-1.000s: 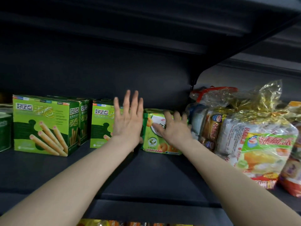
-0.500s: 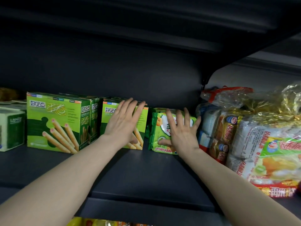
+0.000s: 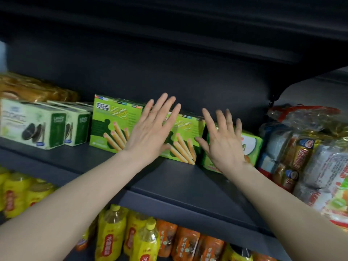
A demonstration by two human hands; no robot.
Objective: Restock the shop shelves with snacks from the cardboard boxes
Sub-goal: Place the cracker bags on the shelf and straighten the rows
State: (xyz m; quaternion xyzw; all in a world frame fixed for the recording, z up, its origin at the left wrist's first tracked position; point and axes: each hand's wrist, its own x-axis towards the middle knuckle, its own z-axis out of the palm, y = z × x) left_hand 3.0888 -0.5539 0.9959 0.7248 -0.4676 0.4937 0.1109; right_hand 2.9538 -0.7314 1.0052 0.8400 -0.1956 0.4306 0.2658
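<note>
Head view: straightening step in hand, judged; left hand point(image 3: 150, 132) flat, fingers point(image 3: 162, 113) straight, against green stick-biscuit box point(image 3: 188, 129), right hand point(image 3: 224, 146) splayed open against green snack pack point(image 3: 251, 146) just beside it on dark shelf point(image 3: 169, 178); likely next: push both evenly back, square with row.

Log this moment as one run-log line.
step: aligning stock | left hand: flat against green biscuit-stick box | right hand: fingers spread before green snack pack, contact unclear | holding: nothing
</note>
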